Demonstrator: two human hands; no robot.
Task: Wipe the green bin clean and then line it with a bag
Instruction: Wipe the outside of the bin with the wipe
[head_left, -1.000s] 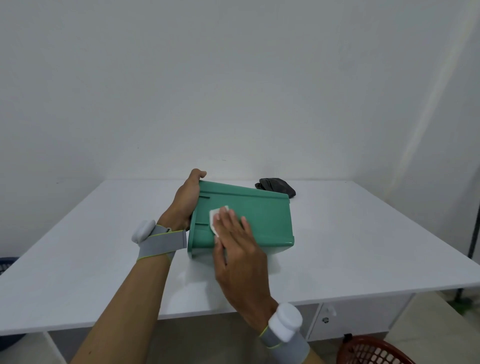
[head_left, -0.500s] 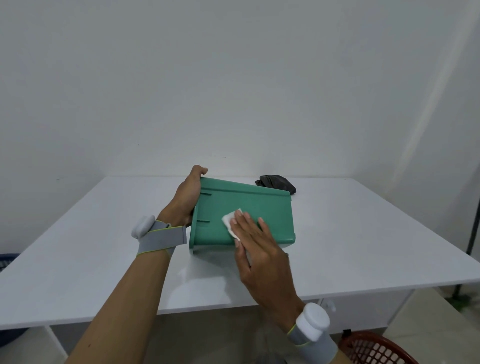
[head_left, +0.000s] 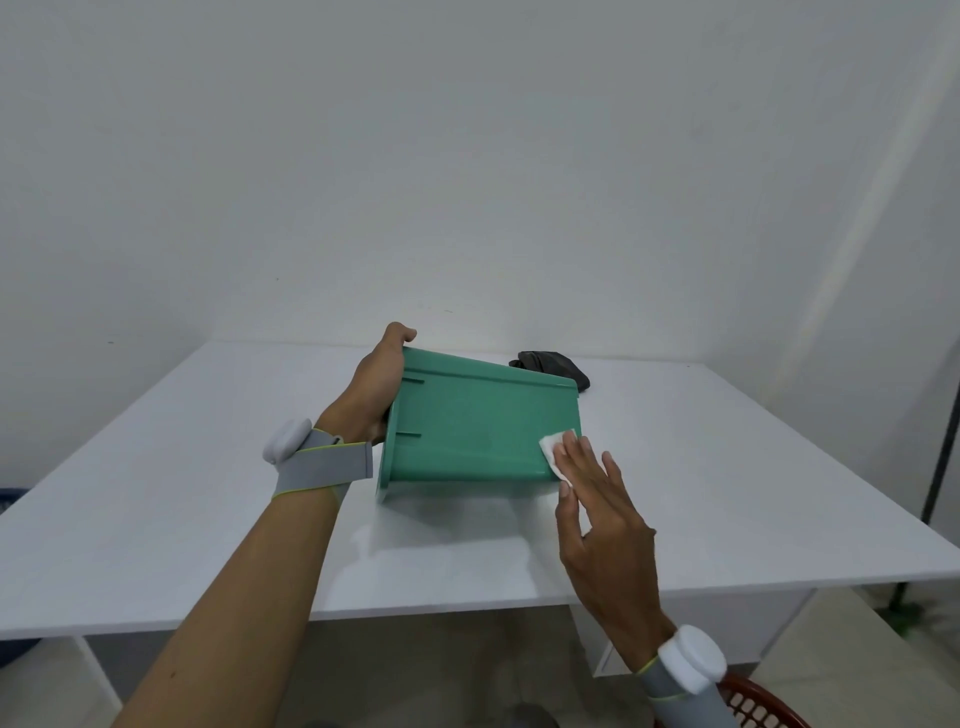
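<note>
2 hands share the work, and the split makes sense. The green bin (head_left: 483, 421) lies on its side near the middle of the white table (head_left: 156, 493), its rim end toward 9 o'clock and its base toward 3 o'clock, so that 1 long outer wall faces up where a flat palm can reach it.

At the rim end, the left hand (head_left: 376, 387) grips the bin, thumb hooked over the top edge; the other fingers are hidden behind the rim, probably inside the mouth. That hold seems meant to keep the light plastic from sliding or rolling under the wiping pressure.

At about 4 o'clock on the upturned wall, by the base corner, the right hand (head_left: 597, 499) presses a small white wipe (head_left: 555, 451) against the plastic. Its fingers are straight and spread rather than curled, which lets the pads bear down on the wipe evenly. Part of the wipe pokes out past the fingertips.

Beyond the bin at roughly 1 o'clock, a crumpled dark bag (head_left: 553, 365) sits on the table, just behind the bin's far corner. Presumably it is kept within reach for the lining step, which has not begun.

I judge the wiping is mid-course: only this 1 wall is presented, and the inside cannot be seen from here.
</note>
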